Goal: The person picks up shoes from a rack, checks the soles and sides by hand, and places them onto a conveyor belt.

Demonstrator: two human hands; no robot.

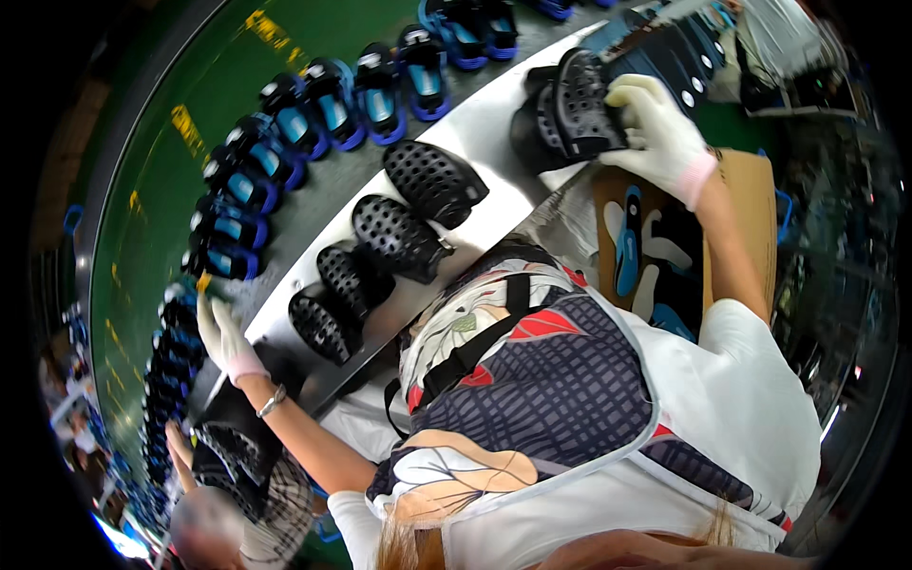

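Observation:
My right hand (655, 133), in a white glove with a pink cuff, grips the edge of a black perforated shoe-shaped form (581, 100) at the far right of the white bench (499, 185). Other dark forms sit pressed against that one. At the left, my gloved left hand (226, 337) reaches out with its fingers stretched, holding nothing that I can see, beside the line of black and blue shoes (228, 261). Between my hands, several more perforated forms (399, 237) lie along the bench.
Black shoes with blue soles (380, 95) stand in a long row on a grey belt beyond the bench. A cardboard box (750, 195) with blue, white and black insoles (627, 242) sits by my right arm. Another person (275, 503) works at the lower left.

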